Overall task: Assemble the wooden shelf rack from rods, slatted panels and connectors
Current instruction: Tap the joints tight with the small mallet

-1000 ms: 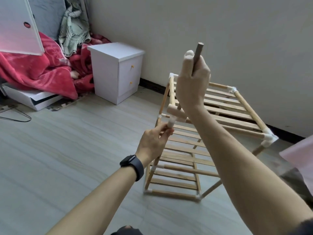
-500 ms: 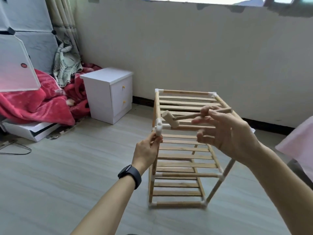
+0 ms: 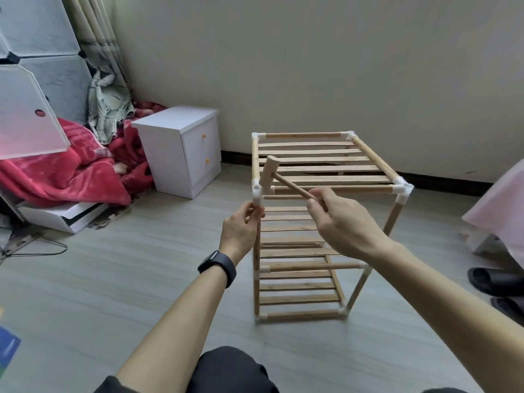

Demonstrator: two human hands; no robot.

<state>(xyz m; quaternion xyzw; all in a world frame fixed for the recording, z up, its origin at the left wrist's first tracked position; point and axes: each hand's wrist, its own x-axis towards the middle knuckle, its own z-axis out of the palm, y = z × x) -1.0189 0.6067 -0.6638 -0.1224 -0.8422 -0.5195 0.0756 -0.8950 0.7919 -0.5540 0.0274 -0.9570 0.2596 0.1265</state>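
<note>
Right grip [image 3: 346,225] is curling round the handle end of the mallet [image 3: 286,181], thumb and fingers pinching it, so the wooden head is pointing away from me and to the left. That head is hanging just over the white connector [image 3: 257,192] at the near-left top corner of the rack [image 3: 326,177] — touching or just apart, I cannot tell. Left grip [image 3: 241,231] is pinching the upright rod [image 3: 257,251] right below that same connector, fingertips closing on the wood, a black watch [image 3: 217,266] sitting on the wrist. The rack is standing upright on the floor [image 3: 113,279] in front of my knees, three slatted tiers one above another, white connectors at the corners. Off to the left a white nightstand [image 3: 181,148] is standing near the wall, beside a red blanket [image 3: 71,171] — and dark slippers [image 3: 496,282] are lying at the right edge.
</note>
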